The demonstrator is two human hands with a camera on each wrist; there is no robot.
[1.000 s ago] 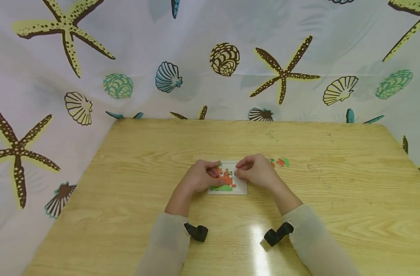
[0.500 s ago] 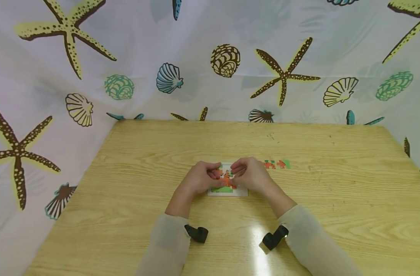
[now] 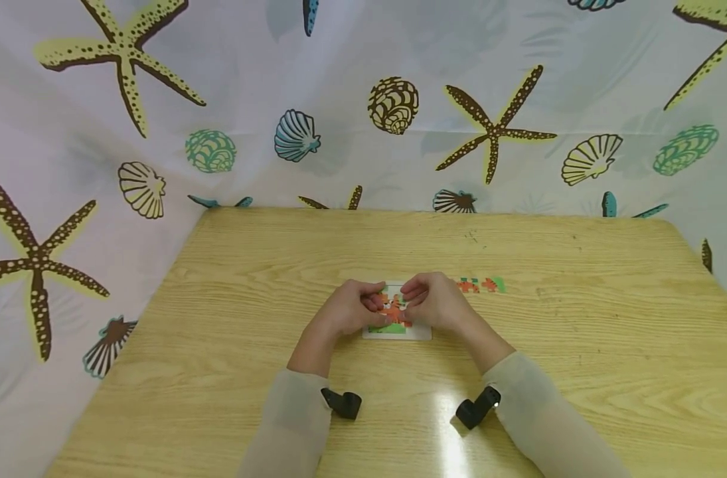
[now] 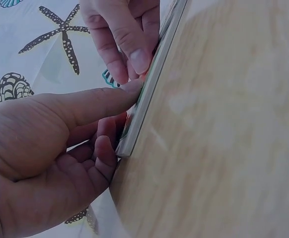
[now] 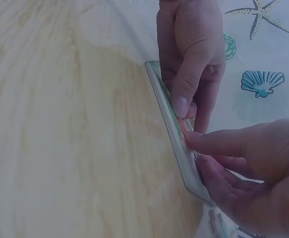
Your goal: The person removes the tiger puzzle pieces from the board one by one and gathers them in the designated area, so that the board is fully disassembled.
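Note:
A small white jigsaw puzzle board (image 3: 423, 334) lies on the table, partly filled with an orange animal picture (image 3: 393, 309) above a green strip. My left hand (image 3: 348, 309) holds the board at its left side, the thumb laid over the picture and the other fingers curled by the edge. From the right, my right hand (image 3: 439, 304) reaches over the board and pinches a jigsaw piece at the picture's right side. Thumb and fingertips of both hands almost meet there, as the right wrist view shows with the orange piece (image 5: 182, 125). The fingers mostly hide the pinched piece.
Loose orange and green jigsaw pieces (image 3: 469, 285) lie on the wooden table (image 3: 267, 265) just behind my right hand, one with a green edge (image 3: 492, 285). A white curtain (image 3: 339, 79) with starfish and shells hangs along the table's far side and left.
My right hand has shifted slightly left and in over the board, uncovering more of the loose pieces behind it. My left hand stays at the board's left side.

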